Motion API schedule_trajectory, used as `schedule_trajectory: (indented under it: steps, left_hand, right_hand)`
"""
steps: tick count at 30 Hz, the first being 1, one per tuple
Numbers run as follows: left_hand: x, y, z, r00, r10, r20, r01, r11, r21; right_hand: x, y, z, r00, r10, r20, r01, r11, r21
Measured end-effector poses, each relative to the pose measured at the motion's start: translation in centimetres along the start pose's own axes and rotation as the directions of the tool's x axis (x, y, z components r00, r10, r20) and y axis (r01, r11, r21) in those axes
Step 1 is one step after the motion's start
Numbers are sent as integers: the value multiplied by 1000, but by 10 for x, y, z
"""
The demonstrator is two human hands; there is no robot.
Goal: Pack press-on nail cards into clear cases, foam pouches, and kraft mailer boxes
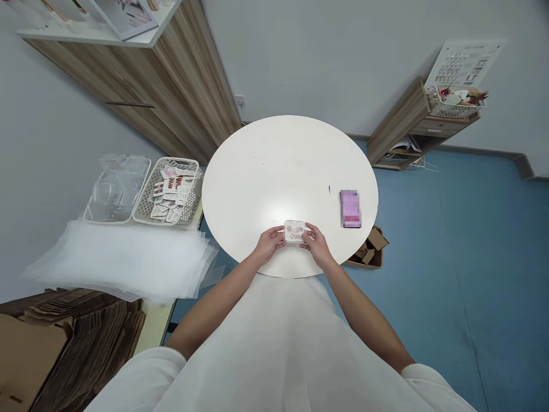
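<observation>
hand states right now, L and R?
Left hand: closed, holding the left side of the small clear case.
Right hand: closed, holding the same case's right side.

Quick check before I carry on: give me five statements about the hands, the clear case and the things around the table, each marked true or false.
1. The left hand and right hand both hold the clear case. True.
2. The purple item lies left of the hands. False: the purple item lies on the white table, to their right.
3. Printed packets lie in a perforated basket left of the table. True.
4. The table has four square corners. False: its edge is rounded.
5. The right hand is on the purple item. False: it is on the clear case.
</observation>
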State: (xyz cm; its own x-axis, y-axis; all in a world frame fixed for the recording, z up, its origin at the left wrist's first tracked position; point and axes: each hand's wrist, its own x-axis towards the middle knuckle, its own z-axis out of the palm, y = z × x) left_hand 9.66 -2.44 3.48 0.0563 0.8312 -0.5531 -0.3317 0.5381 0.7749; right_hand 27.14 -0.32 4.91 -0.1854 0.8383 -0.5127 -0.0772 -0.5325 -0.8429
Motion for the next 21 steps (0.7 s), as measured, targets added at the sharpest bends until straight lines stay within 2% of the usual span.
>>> schedule_trajectory:
  steps: [3, 9, 14, 21]
  left_hand:
    - [-3, 1, 2, 1000, 6, 7, -6, 999, 40]
    - [-9, 2, 5, 1000, -13, 18, 9, 972, 236]
    - [-8, -3, 6, 1000, 14, 0, -14, 971, 239]
    - [-5, -13, 5, 996, 76, -35, -62, 953, 297]
  right_hand:
    - [-1, 5, -2, 998, -31, -52, 30, 999, -13]
    - [2, 5, -7, 993, -75, -90, 72, 997, -26]
    - [1, 5, -4, 992, -85, -91, 79, 995, -60]
    - [4, 4, -3, 993, -27, -119, 19, 997, -71]
